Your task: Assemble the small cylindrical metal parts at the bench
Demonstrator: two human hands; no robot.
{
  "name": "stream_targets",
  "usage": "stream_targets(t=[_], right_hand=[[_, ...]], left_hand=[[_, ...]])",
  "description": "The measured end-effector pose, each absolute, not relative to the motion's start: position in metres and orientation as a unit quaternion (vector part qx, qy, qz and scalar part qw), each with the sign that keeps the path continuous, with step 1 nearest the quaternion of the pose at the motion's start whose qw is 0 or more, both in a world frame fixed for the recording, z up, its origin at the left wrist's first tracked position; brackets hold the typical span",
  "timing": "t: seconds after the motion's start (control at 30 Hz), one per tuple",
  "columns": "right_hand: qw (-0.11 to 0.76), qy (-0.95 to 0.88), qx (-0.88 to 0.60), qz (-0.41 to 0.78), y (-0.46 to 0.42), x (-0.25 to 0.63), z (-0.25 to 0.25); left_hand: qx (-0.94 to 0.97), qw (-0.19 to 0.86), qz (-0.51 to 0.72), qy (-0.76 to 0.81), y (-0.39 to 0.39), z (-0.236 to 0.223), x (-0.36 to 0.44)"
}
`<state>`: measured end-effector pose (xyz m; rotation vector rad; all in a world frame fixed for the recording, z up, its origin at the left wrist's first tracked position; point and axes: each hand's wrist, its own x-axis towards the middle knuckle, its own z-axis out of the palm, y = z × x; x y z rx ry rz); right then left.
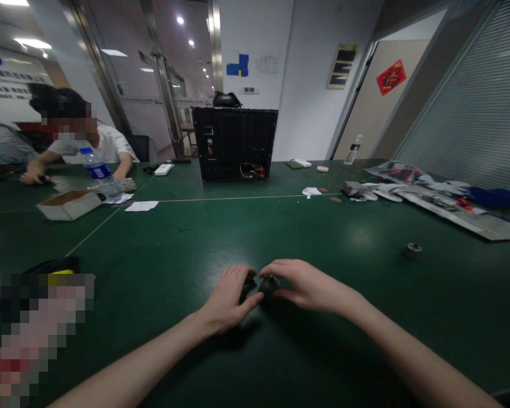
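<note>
Close together over the green table [348, 345], my two hands each grip a small dark piece. My left hand [227, 300] has its fingers and thumb curled round a black part [248, 285], mostly covered by the fingers. Between the fingers and thumb of my right hand [304, 283] sits a dark rounded part [270, 283] with a shinier top. The two pieces are side by side; I cannot tell whether they touch. A small dark cylindrical part [413, 250] with a light rim stands farther right.
A black computer case [236, 141] stands at the back. Far left are a person [110, 141], a water bottle [97, 170] and a cardboard box [70, 207]. A board with loose parts [463, 212] and a blue tray [497, 196] lie at right. A pixelated area covers the near left.
</note>
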<state>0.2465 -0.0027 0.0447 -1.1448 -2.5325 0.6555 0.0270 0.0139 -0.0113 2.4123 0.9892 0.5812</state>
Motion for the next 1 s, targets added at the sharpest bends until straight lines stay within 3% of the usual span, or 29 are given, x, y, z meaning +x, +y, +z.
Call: stream_targets(t=[0.4, 1.0], right_hand=[[0.326, -0.806, -0.338, 0.360, -0.002, 0.228, -0.016], [0.323, -0.800, -0.366, 0.348, -0.003, 0.221, -0.033]], left_hand=[[0.862, 0.283, 0.215, 0.361, 0.014, -0.011, 0.027], [0.839, 0.278, 0.219, 0.412, 0.018, -0.013, 0.031]])
